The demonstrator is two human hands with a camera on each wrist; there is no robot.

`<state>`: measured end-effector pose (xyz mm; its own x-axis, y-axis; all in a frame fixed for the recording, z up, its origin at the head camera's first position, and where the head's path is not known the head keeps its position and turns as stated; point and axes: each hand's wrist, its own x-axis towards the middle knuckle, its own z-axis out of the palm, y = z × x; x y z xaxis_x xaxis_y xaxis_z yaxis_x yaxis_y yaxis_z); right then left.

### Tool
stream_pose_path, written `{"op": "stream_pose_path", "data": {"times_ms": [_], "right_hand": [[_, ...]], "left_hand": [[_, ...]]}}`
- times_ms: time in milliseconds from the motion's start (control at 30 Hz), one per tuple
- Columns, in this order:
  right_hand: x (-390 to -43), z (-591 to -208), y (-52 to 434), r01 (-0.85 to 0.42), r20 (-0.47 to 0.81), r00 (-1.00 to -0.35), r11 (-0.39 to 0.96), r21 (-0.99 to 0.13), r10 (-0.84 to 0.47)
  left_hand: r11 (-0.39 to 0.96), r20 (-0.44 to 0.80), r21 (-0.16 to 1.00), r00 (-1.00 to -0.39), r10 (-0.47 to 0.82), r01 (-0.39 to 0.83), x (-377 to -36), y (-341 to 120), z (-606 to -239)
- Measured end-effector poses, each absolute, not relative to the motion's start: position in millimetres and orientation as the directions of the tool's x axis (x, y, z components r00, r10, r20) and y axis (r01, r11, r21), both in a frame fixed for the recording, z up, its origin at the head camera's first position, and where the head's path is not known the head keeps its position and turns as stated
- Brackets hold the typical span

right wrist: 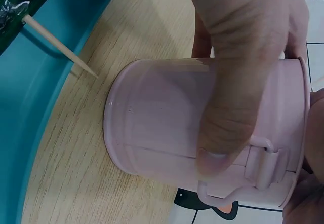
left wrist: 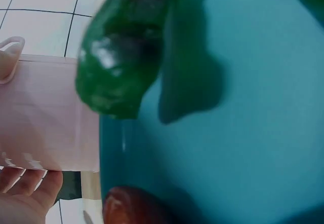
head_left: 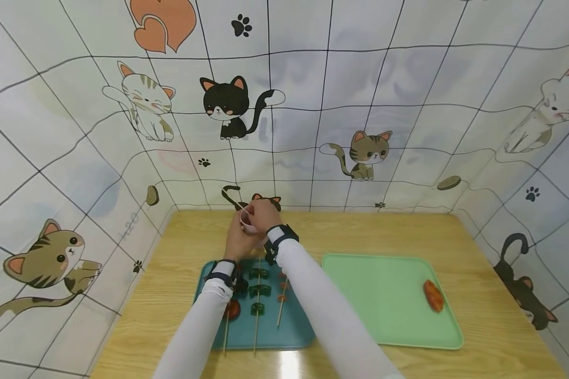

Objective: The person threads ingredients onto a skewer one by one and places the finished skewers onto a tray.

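Both hands meet at the far middle of the wooden table [head_left: 180,295], around a small pink pail [head_left: 248,225]. My right hand [head_left: 264,215] grips the pail [right wrist: 157,117] from above, thumb [right wrist: 228,107] pressed across its side near the handle lug. My left hand [head_left: 239,239] cups it from the near side; its fingers [left wrist: 25,196] lie beside the pink wall [left wrist: 50,112]. Below the wrists, a teal tray [head_left: 294,326] holds three wooden skewers with green pepper pieces [head_left: 258,289] and small red slices.
A light green tray [head_left: 384,300] lies right of the teal one, with one orange-red piece [head_left: 433,296] near its right rim. A pepper chunk [left wrist: 121,51] and a red piece [left wrist: 131,206] hang close over the teal tray [left wrist: 243,133]. Cat-print walls enclose the table.
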<state>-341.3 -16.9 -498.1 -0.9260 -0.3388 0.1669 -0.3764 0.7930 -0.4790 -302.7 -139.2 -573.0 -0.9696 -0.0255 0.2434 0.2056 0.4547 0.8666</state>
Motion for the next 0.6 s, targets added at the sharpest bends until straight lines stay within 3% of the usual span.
{"op": "stream_pose_path", "data": {"times_ms": [600], "right_hand": [[-338,-492,-1,-0.416,0.238,-0.906,0.626,-0.66,-0.351]], "left_hand": [[0.444,0.224,0.875,-0.974,-0.02,0.192,-300,-138,-574]]}}
